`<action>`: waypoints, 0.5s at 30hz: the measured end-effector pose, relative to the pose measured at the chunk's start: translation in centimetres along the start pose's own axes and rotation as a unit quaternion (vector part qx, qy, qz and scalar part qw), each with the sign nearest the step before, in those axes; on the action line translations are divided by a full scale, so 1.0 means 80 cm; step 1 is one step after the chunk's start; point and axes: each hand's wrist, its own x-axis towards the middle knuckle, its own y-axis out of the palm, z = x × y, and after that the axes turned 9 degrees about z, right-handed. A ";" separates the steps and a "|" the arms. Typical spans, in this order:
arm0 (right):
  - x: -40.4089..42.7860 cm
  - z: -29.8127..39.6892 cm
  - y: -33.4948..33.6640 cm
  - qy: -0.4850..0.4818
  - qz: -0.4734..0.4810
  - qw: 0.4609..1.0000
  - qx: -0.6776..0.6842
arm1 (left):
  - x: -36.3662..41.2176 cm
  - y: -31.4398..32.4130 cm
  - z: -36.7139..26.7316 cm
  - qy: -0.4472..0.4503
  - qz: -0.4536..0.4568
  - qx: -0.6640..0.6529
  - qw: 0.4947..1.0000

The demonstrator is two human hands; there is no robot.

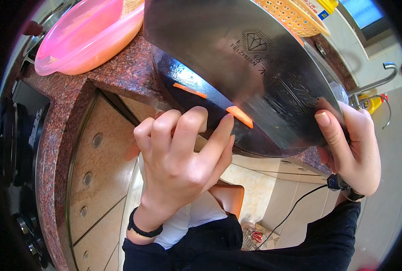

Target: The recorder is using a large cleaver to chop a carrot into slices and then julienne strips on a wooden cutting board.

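A broad dark steel cleaver stands tilted over a dark round chopping board, its blade bearing the maker's mark Feizhuan. My right hand grips it at the heel end, thumb on the near face; the handle is hidden in the hand. Against the lower part of the blade lies a short carrot piece. The index fingertip of my left hand touches its left end, with the other fingers curled by the board's near edge. A thin carrot strip lies further left on the board.
A pink divided basin with pale shreds sits on the red granite counter, far left. Behind the blade is a yellow perforated basket. A tap stands at right, a black stove at left.
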 end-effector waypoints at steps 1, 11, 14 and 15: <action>0.002 -0.001 0.002 -0.038 0.004 0.999 -0.031 | -0.002 0.000 0.001 -0.003 0.002 0.002 1.000; -0.007 0.012 -0.006 0.029 0.058 0.995 -0.072 | -0.004 0.005 0.004 0.028 -0.022 0.024 0.999; -0.005 0.018 -0.006 0.032 0.071 0.994 -0.077 | -0.007 0.007 0.004 0.055 -0.036 0.014 0.998; -0.005 0.018 -0.007 0.034 0.072 0.994 -0.080 | -0.007 0.009 0.002 0.032 -0.042 -0.005 0.999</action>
